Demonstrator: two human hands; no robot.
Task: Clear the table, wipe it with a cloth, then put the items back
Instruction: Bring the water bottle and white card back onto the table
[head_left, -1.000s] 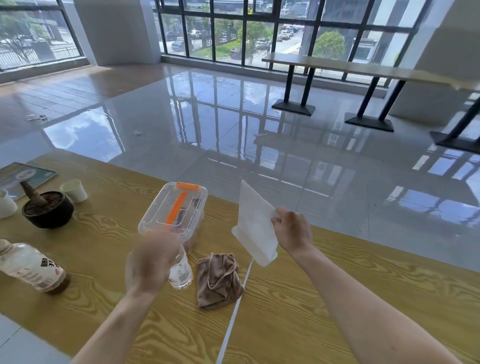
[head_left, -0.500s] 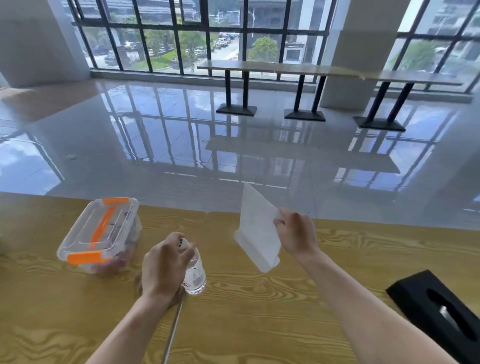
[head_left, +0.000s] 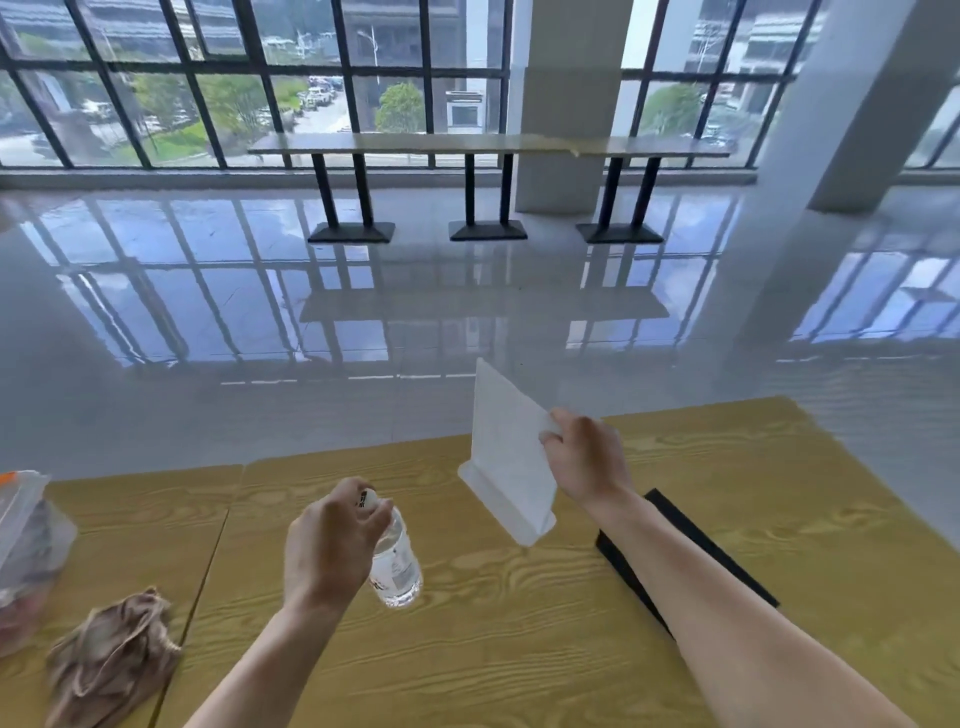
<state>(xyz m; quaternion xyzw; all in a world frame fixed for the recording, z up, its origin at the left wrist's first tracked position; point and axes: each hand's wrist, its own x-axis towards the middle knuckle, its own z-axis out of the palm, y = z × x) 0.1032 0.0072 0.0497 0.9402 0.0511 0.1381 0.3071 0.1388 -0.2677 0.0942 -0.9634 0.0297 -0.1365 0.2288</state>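
Observation:
My left hand (head_left: 332, 545) grips the top of a small clear water bottle (head_left: 397, 566), holding it over the yellow wood-grain table (head_left: 519, 649). My right hand (head_left: 582, 457) pinches the upper edge of a white table sign holder (head_left: 506, 457) and holds it tilted above the table. A crumpled brown cloth (head_left: 111, 657) lies on the table at the lower left.
A clear plastic box with an orange latch (head_left: 26, 545) sits at the left edge. A black tissue box (head_left: 691, 545) lies on the table, partly hidden under my right forearm. Beyond the table's far edge is glossy floor, with a long bench table (head_left: 488, 145) by the windows.
My view has swung right, so the plastic box and cloth slid to the left edge. Both hands carried the bottle and the sign holder rightward; the black box is now under my right forearm.

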